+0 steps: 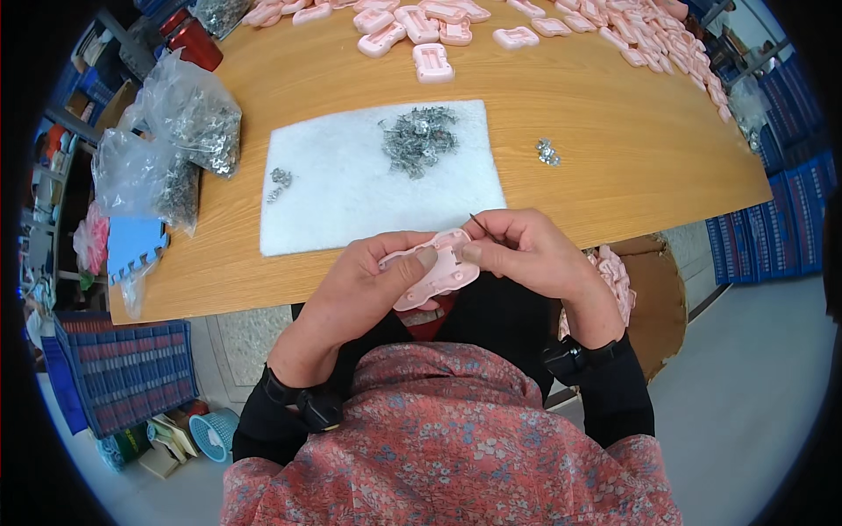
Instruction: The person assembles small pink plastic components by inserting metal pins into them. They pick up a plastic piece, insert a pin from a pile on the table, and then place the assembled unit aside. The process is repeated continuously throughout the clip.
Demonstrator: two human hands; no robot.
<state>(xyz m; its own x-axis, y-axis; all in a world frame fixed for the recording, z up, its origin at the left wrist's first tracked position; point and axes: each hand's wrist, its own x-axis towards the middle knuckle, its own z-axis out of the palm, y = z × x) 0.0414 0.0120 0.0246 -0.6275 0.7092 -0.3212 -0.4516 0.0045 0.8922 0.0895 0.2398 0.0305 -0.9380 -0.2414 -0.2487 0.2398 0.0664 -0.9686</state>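
A pink plastic shell, its hollow inner side up, is held over my lap just off the table's front edge. My left hand grips it from the left, thumb pressed onto its inside. On the right, my right hand is closed with a thin dark tool between its fingers; the thumb and fingertips meet the shell's right end. What the thumb presses there is too small to make out. Beyond my hands lies a white padded sheet bearing a heap of small metal pieces and a smaller cluster.
Clear bags of metal parts stand at the table's left, near a red canister. Several pink shells cover the far side. A few metal bits lie right of the sheet. A cardboard box with pink parts sits below, right.
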